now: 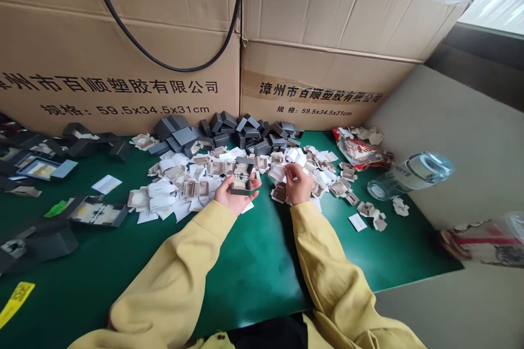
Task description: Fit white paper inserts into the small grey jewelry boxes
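My left hand point(234, 196) is wrapped around a small dark grey open box point(242, 177), which has a light printed insert with dark figures inside. My right hand point(298, 184) is closed in a pinch over the heap, close to a pale folded paper piece point(279, 173). Whether that piece is between its fingertips I cannot make out. Around both hands spreads a heap of folded grey-beige card inserts point(196, 190) and white paper slips point(161, 188). Behind the heap several closed dark grey boxes point(180, 133) are piled up.
Large cardboard cartons point(123, 54) wall off the back, with a black cable point(184, 70) hanging in front. At right lie a clear bottle point(409, 174) and a red snack bag point(356, 150). More open dark boxes point(96, 211) sit at left on the green tabletop point(254, 262).
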Demonstrator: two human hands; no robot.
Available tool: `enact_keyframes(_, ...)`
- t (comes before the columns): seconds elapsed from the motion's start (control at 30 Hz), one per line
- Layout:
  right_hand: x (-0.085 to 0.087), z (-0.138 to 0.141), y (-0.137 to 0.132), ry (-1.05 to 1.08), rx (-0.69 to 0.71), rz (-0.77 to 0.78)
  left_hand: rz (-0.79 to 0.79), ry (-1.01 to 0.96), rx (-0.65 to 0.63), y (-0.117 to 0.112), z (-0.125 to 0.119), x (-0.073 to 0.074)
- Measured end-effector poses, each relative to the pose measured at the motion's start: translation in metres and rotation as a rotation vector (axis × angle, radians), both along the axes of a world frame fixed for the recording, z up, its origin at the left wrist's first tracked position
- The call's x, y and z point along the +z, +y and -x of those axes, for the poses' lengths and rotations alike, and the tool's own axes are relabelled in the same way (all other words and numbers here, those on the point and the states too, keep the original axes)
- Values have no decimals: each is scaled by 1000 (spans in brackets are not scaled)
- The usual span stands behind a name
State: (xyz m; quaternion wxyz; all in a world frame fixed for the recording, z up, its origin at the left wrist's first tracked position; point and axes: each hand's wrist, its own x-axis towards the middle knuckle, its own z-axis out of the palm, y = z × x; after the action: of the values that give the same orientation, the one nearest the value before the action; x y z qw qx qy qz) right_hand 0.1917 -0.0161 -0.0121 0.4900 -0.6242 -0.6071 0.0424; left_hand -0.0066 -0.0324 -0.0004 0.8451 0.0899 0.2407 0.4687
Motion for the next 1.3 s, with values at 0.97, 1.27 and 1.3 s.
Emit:
enact_keyframes(0.97,31,39,-29,147,504,171,-112,397,-132,1,-4,-1)
enact_keyframes(1.27,25,40,-29,-48,476,125,-159,367,-132,-1,-5,-2)
enact_keyframes(1.3,24,40,-30,-94,459,111,-166,360,-125,-2,-4,-2)
